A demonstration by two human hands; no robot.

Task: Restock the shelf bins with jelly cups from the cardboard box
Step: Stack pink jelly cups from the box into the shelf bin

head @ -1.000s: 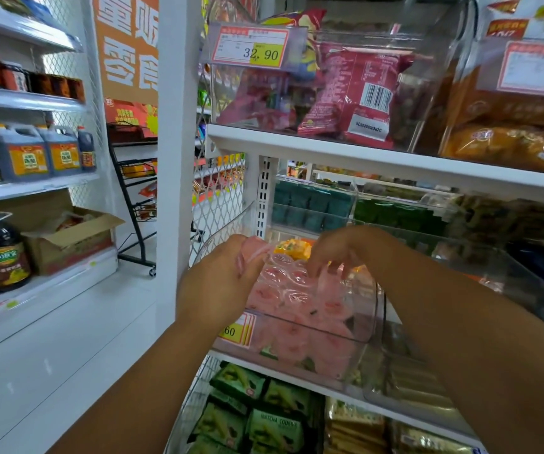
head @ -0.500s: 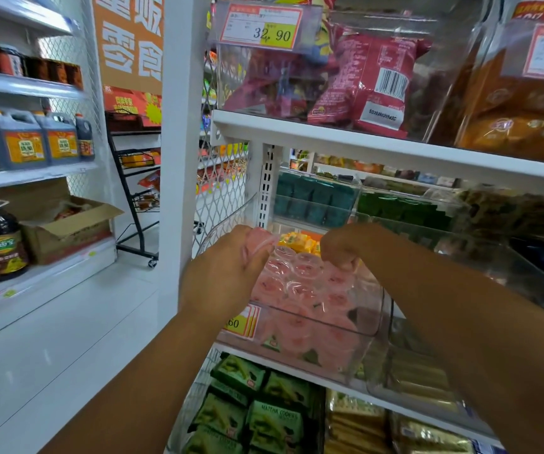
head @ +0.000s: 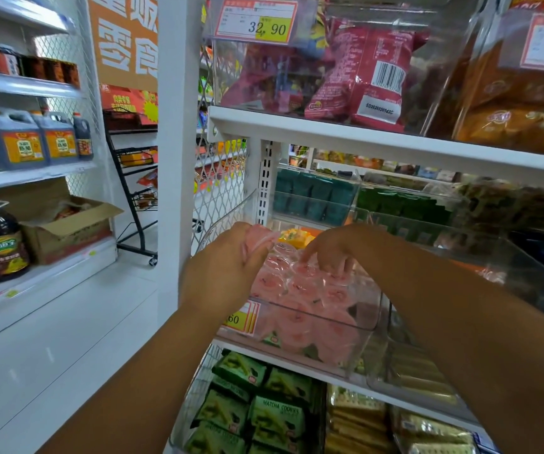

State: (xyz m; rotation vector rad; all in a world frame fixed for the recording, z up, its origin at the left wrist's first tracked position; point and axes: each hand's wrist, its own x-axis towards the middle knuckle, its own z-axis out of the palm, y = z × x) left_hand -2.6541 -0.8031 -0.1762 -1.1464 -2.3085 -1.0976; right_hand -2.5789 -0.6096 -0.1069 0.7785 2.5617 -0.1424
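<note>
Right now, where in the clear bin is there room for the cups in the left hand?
A bare strip seems free along the right wall of the clear bin, between it and the pink jelly cups, under the right hand. Front and left are packed. The left hand can pass above the rim, below the white shelf.

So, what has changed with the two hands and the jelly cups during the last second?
The right hand, drawn up and curled half a second ago, has dipped again, fingertips on the pink jelly cups in the clear bin; whether it pinches one is unclear. The left hand stayed at the bin's left rim, still holding its handful of cups. Nothing visibly let go.
</note>
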